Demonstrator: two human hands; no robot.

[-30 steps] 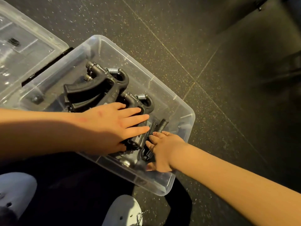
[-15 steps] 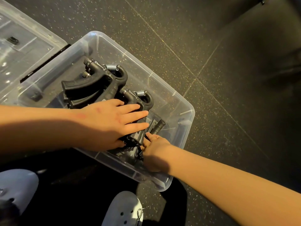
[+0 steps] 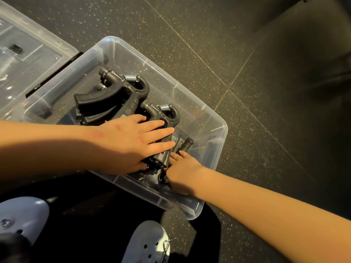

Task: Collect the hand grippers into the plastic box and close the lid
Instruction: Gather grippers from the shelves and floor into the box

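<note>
Hand grippers point(image 3: 114, 95), black with steel springs, lie in one clear plastic box point(image 3: 218, 128) at the centre of the frame. Two seem stacked at its upper left, a third gripper point(image 3: 161, 114) sits in the middle, and a fourth gripper point(image 3: 187, 144) shows only its knob at lower right. One left hand point(image 3: 129, 143) lies flat on the third gripper, fingers straight. One right hand point(image 3: 182, 171) reaches down beside the fourth gripper; whether its fingers grip it cannot be told. One clear lid point(image 3: 38, 50) lies off the box at upper left, on the dark speckled floor point(image 3: 247, 92). Two pale clogs point(image 3: 22, 215) show at the bottom edge.
</note>
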